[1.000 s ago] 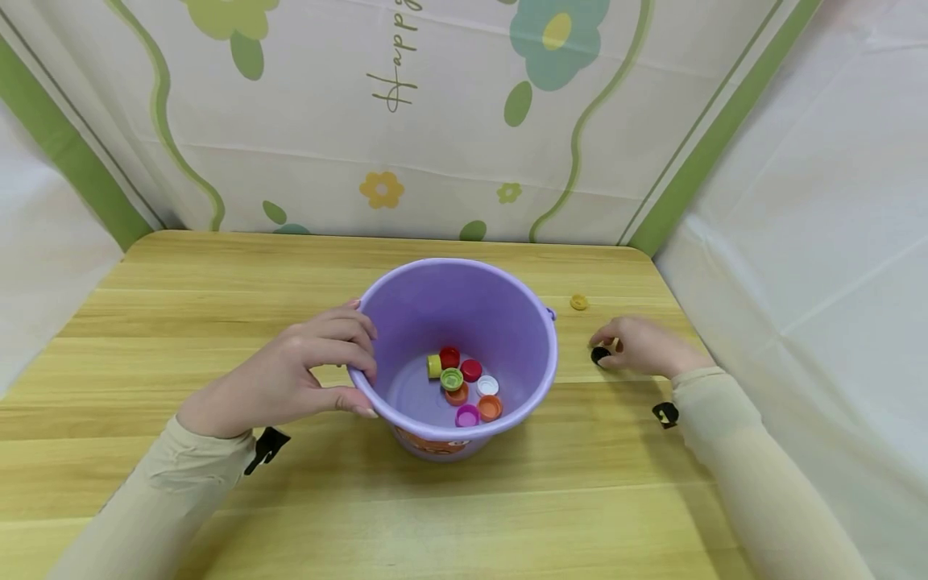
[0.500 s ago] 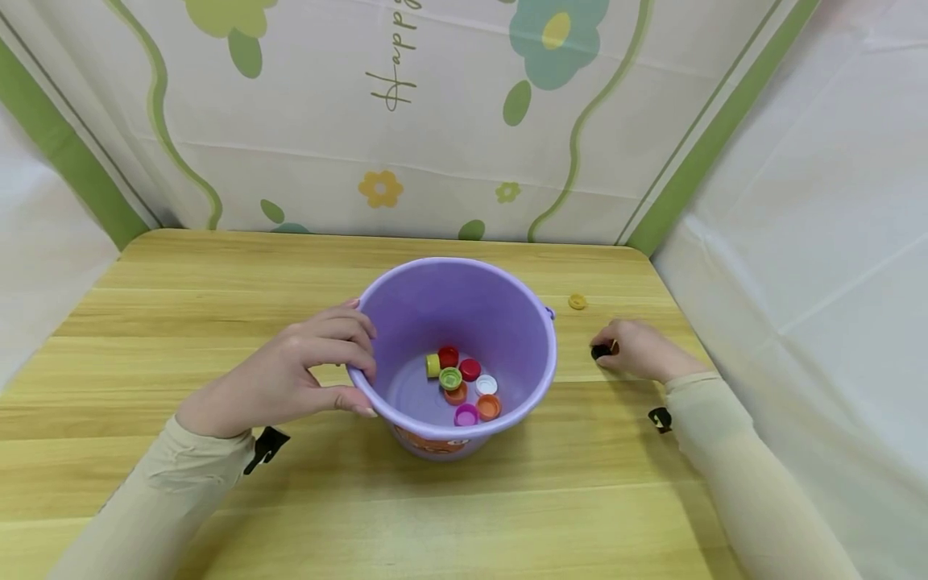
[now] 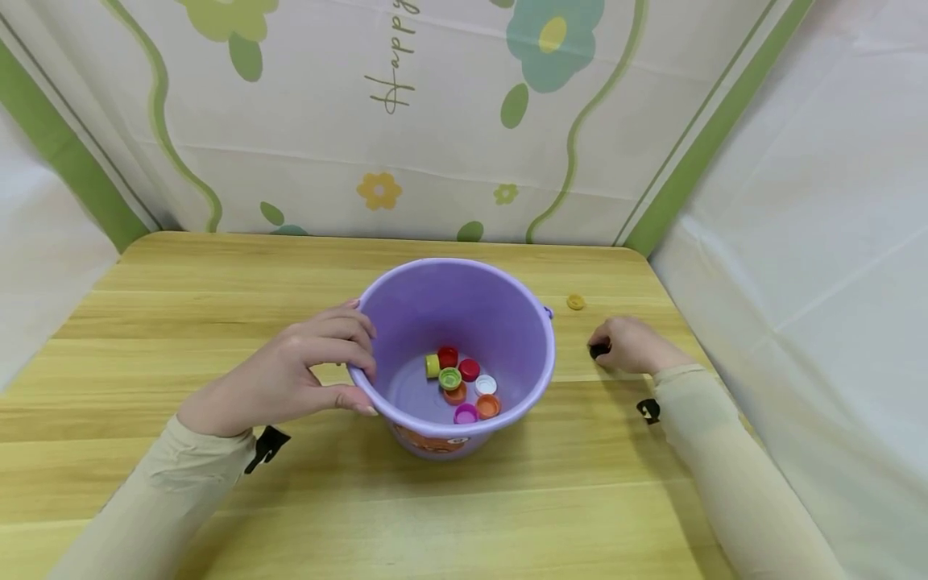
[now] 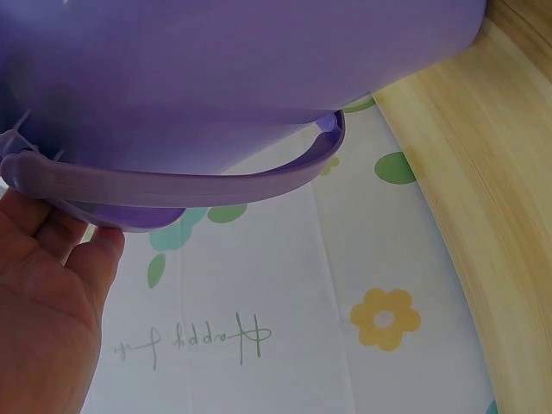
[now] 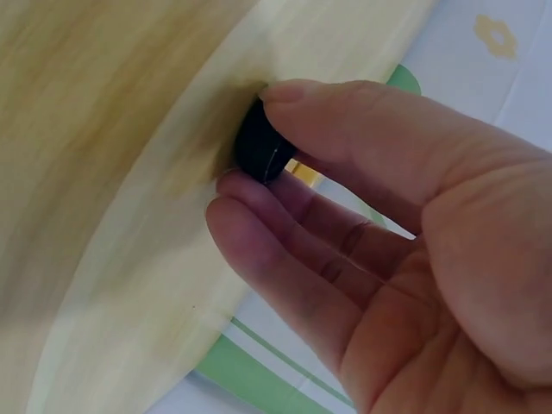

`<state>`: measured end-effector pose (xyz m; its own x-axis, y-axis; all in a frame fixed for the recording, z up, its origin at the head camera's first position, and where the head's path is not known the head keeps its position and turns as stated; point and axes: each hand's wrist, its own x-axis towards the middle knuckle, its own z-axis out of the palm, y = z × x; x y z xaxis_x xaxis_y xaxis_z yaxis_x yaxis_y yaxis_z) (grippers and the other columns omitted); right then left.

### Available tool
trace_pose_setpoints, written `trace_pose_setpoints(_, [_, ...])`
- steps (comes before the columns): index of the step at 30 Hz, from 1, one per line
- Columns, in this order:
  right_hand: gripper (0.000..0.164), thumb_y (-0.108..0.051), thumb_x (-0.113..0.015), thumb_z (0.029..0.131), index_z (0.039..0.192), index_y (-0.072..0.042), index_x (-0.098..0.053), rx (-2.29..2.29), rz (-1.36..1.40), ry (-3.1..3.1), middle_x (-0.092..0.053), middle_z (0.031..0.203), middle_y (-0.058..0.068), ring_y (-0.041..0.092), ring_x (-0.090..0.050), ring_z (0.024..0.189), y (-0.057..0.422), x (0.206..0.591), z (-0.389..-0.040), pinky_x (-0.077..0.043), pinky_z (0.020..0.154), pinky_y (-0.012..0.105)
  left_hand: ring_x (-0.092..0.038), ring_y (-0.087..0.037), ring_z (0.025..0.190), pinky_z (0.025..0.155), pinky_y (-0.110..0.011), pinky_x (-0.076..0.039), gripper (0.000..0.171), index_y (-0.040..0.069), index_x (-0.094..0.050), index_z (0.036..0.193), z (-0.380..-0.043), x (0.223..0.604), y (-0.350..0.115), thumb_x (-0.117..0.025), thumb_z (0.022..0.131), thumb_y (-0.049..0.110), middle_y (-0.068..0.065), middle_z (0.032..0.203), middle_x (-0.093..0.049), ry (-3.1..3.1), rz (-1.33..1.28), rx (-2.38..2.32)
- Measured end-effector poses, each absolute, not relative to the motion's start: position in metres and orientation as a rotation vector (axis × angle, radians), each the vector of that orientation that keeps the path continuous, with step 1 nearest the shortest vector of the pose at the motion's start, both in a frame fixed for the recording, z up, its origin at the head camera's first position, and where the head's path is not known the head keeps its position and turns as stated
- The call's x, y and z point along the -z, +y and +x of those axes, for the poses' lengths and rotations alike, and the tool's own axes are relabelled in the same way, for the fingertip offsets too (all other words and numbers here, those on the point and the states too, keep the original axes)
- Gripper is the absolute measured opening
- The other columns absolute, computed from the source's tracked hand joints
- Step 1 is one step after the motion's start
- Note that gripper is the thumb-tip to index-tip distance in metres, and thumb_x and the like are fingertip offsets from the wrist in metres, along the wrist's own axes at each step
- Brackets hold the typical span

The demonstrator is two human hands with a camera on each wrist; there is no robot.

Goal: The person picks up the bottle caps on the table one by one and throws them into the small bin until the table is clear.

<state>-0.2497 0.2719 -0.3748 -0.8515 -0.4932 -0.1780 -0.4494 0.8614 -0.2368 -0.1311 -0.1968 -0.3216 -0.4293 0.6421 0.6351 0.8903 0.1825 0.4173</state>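
A purple bucket (image 3: pixel 457 290) stands upright mid-table, with several coloured bottle caps lying on its floor, among them a white cap (image 3: pixel 486 385) and a magenta cap (image 3: pixel 466 413). My left hand (image 3: pixel 297 366) grips the bucket's left rim, fingers over the edge and thumb outside. In the left wrist view the bucket's handle (image 4: pixel 190 185) hangs along its side. Over on the right, my right hand (image 3: pixel 631 345) pinches a black bottle cap (image 5: pixel 261 142) between thumb and fingers, at the tabletop. Part of that cap is hidden by the fingers.
A yellow cap (image 3: pixel 576 302) lies on the wooden table (image 3: pixel 406 524) beyond my right hand. A floral cloth (image 3: pixel 304 121) hangs behind the table's far edge, and white sheeting (image 3: pixel 819 282) runs along the right side.
The right hand's fingers have closed further around the black cap, covering more of it. My left hand stays on the bucket rim, and the bucket stays put.
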Motion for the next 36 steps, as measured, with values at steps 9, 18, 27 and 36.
trace_pose_setpoints(9, [0.025, -0.005, -0.072, 0.082, 0.105, 0.006, -0.071, 0.327, -0.803, 3.02, -0.068, 0.089, 0.013, 0.025, -0.062, 0.078, 0.27, 0.346, -0.245, -0.057, 0.071, 0.046, -0.054, -0.018, 0.106, 0.119, -0.048, -0.03, 0.03, 0.016, -0.071, 0.092, -0.131, 0.319, -0.194, -0.082, 0.075, 0.038, 0.005, 0.099, -0.062, -2.166, -1.46, 1.086])
trace_pose_setpoints(18, [0.024, -0.001, -0.075, 0.08, 0.104, -0.002, -0.073, 0.362, -1.148, 3.189, -0.064, 0.084, 0.006, 0.016, -0.058, 0.069, 0.234, 0.263, -0.222, -0.052, 0.059, 0.032, -0.054, -0.018, 0.105, 0.118, -0.048, -0.031, 0.029, 0.017, -0.071, 0.093, -0.13, 0.317, -0.195, -0.081, 0.077, 0.038, 0.005, 0.099, -0.061, -2.157, -1.465, 1.066])
trace_pose_setpoints(27, [0.027, 0.001, -0.075, 0.082, 0.108, -0.007, -0.074, 0.312, -1.47, 3.037, -0.065, 0.094, 0.003, 0.016, -0.06, 0.076, 0.172, 0.21, -0.197, -0.054, 0.065, 0.033, -0.055, -0.017, 0.103, 0.118, -0.047, -0.032, 0.032, 0.016, -0.071, 0.091, -0.129, 0.316, -0.195, -0.075, 0.079, 0.046, 0.008, 0.099, -0.061, -2.17, -1.454, 1.057])
trace_pose_setpoints(36, [0.023, -0.005, -0.075, 0.085, 0.108, -0.007, -0.074, 0.229, -1.728, 2.768, -0.06, 0.093, 0.006, 0.018, -0.057, 0.077, 0.106, 0.204, -0.187, -0.053, 0.068, 0.031, -0.055, -0.018, 0.104, 0.117, -0.048, -0.034, 0.029, 0.016, -0.07, 0.093, -0.129, 0.312, -0.197, -0.078, 0.08, 0.04, 0.007, 0.098, -0.061, -2.17, -1.499, 0.968])
